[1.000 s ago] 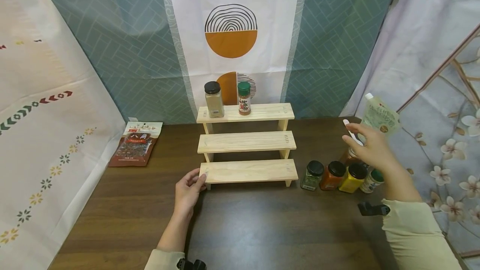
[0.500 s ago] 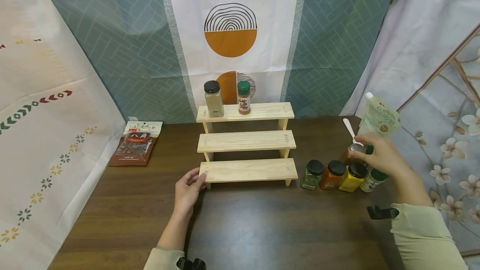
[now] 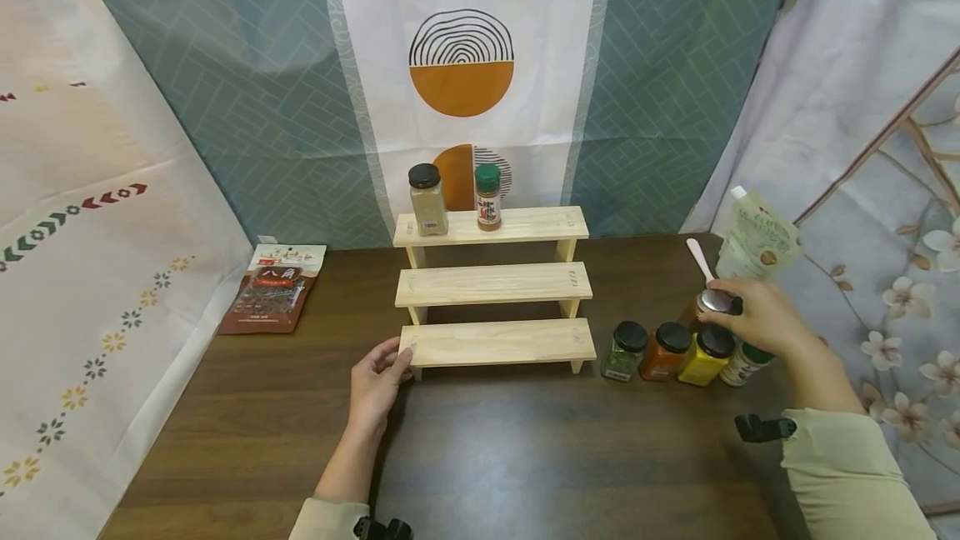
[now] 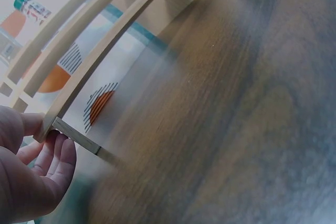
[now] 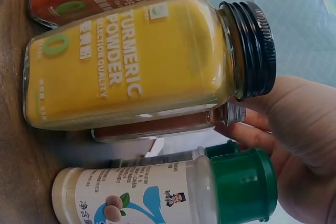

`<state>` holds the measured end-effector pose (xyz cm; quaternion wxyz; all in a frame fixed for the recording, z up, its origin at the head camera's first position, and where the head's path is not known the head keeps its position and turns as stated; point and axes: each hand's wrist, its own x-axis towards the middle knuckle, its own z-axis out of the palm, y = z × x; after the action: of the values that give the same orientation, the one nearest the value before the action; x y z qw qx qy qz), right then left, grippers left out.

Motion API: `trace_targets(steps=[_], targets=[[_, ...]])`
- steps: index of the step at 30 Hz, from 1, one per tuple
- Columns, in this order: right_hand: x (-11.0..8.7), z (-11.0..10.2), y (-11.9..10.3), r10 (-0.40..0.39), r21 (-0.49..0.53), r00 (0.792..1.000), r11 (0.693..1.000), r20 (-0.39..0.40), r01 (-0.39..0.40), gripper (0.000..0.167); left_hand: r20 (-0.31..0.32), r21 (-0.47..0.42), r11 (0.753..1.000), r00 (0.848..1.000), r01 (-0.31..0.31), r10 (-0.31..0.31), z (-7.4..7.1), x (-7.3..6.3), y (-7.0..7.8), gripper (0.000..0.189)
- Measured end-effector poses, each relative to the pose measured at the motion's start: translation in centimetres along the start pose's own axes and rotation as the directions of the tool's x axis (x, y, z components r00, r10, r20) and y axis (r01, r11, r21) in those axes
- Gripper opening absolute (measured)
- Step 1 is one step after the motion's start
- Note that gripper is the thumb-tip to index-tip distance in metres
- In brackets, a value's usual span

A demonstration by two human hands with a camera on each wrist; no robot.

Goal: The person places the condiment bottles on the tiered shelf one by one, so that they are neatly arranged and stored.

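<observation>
My left hand [image 3: 375,377] pinches the left end of the lowest step of a three-step wooden rack [image 3: 495,344], thumb on top and fingers curled underneath. In the left wrist view, the fingers [image 4: 62,153] bend beneath the board's edge. Over at the right, my right hand [image 3: 757,315] holds a jar with a silver lid [image 3: 715,301], thumb and fingers around its top. The right wrist view shows this jar's reddish-brown body [image 5: 152,129] behind the turmeric powder jar [image 5: 157,66], partly hidden by it. A green-capped shaker [image 5: 136,198] stands close beside the turmeric.
A black-capped jar [image 3: 429,211] and a green-capped bottle [image 3: 488,205] stand on the top step. A green herb jar [image 3: 621,357] and red pepper jar [image 3: 664,357] stand right of the rack. Behind are a white spoon [image 3: 697,257] and pouch [image 3: 759,240]. A spice bag [image 3: 272,294] lies left.
My right hand has come down from near the spoon and pouch onto the silver-lidded jar and now holds it. My left hand has stayed on the rack.
</observation>
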<state>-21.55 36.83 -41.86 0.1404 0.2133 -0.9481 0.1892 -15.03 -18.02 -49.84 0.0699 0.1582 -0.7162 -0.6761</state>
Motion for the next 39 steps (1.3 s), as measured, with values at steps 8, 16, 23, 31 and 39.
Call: trace_targets(steps=[8, 16, 23, 31, 39], targets=[[0.4, -0.2, -0.6, 0.012, 0.012, 0.998, 1.0, -0.066, -0.011, 0.047, 0.011, 0.001, 1.0, 1.0, 0.007, -0.007, 0.1, -0.1, -0.1, 0.036], [2.8, -1.4, -2.7, 0.025, 0.036, 0.996, 0.999, -0.082, -0.022, 0.049, 0.001, 0.001, 1.0, 1.0, -0.001, 0.001, 0.1, -0.1, 0.0, 0.034], [5.0, -2.4, -4.4, -0.026, 0.033, 0.991, 0.999, -0.135, 0.03, 0.047, 0.007, 0.001, 1.0, 1.0, 0.0, 0.0, 0.0, -0.1, 0.0, 0.035], [7.6, -3.4, -6.7, -0.029, 0.073, 0.986, 0.996, -0.165, 0.042, 0.047, 0.0, 0.009, 1.0, 1.0, 0.003, -0.003, -0.1, -0.1, 0.0, 0.036], [10.2, -4.3, -9.1, -0.063, 0.093, 0.98, 0.992, -0.191, 0.082, 0.048, 0.0, 0.01, 1.0, 1.0, -0.001, 0.001, 0.0, 0.0, -0.1, 0.035]])
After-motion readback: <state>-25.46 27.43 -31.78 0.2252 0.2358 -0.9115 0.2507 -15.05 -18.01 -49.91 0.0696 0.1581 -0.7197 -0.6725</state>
